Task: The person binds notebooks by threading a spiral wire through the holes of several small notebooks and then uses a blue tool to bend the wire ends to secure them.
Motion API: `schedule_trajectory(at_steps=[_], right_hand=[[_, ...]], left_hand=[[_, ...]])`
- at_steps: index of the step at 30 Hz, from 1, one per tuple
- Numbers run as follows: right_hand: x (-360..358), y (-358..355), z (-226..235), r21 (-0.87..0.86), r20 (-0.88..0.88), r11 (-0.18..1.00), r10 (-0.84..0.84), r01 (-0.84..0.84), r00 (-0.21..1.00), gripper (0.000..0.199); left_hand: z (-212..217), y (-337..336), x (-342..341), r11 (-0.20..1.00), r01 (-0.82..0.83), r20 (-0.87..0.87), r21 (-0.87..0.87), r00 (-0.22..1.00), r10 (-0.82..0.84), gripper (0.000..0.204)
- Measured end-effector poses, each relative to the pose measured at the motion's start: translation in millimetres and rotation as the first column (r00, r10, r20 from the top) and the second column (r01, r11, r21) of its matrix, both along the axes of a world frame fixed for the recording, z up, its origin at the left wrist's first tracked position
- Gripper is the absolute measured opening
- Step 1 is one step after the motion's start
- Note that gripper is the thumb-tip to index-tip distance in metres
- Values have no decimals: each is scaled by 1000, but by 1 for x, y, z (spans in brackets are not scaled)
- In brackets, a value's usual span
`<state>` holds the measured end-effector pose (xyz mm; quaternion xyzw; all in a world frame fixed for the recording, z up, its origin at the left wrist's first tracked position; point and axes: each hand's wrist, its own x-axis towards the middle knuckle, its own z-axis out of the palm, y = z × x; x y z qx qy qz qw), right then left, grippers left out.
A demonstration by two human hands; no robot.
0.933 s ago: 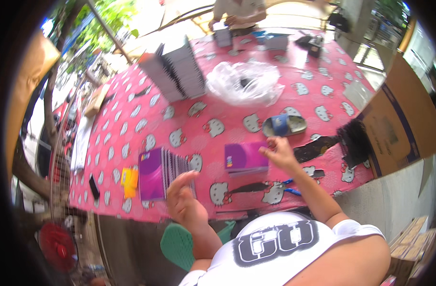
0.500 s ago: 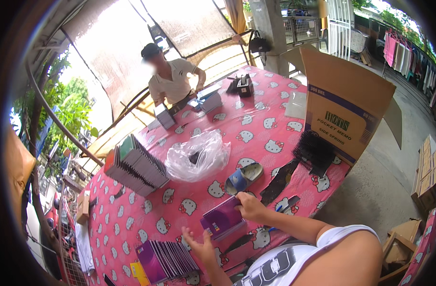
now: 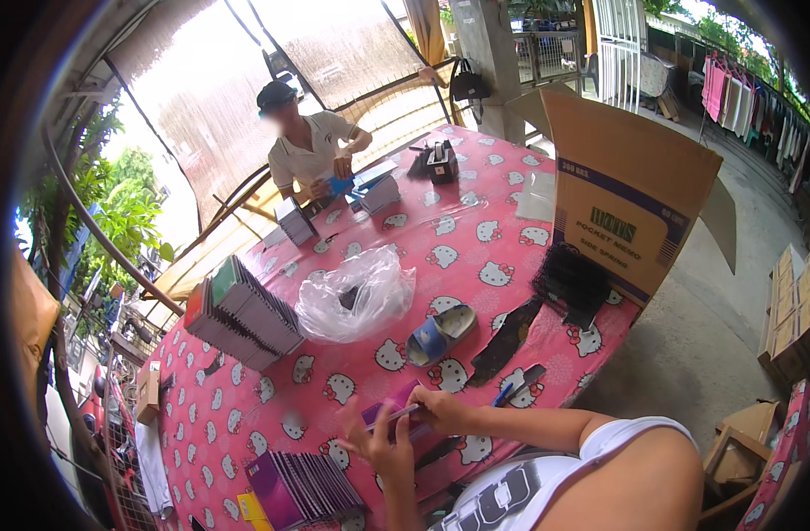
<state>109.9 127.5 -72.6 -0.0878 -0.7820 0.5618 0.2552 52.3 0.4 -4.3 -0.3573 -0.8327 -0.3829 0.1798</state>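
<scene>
My right hand (image 3: 442, 412) pinches a thin purple notebook (image 3: 403, 411), tilted so that its pale edge faces up. My left hand (image 3: 385, 447) is at the notebook's other end, its fingers bent against it and its outer part smeared by motion. Beneath and behind them more purple notebooks (image 3: 389, 395) lie on the table, mostly hidden by my hands. Left of my left forearm, a leaning row of purple spiral notebooks (image 3: 303, 488) rests near the table's front edge. A yellow item (image 3: 253, 511) sits beside that row.
A pink patterned cloth covers the table (image 3: 440, 257). On it are a blue slipper (image 3: 440, 336), a clear plastic bag (image 3: 356, 296), tall notebook stacks (image 3: 244, 314), black spiral bindings (image 3: 571, 285), a pen (image 3: 503, 395) and a large cardboard box (image 3: 626, 195). Across the table a person (image 3: 309, 146) handles something blue.
My right hand has lifted and tilted a notebook toward the left. My left hand has come in from open beside it to touch it. The person opposite has raised a hand over a blue item.
</scene>
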Motion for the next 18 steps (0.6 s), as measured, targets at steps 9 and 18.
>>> schedule_trajectory(at_steps=[9,18], right_hand=[[100,183,-14,840,117,298,-915,453,385,34],[147,208,-43,731,341,471,-879,494,333,22]], left_hand=[[-18,-2,-24,993,114,62,-23,992,-113,11],[-18,-2,-22,993,117,72,-9,991,-116,12]])
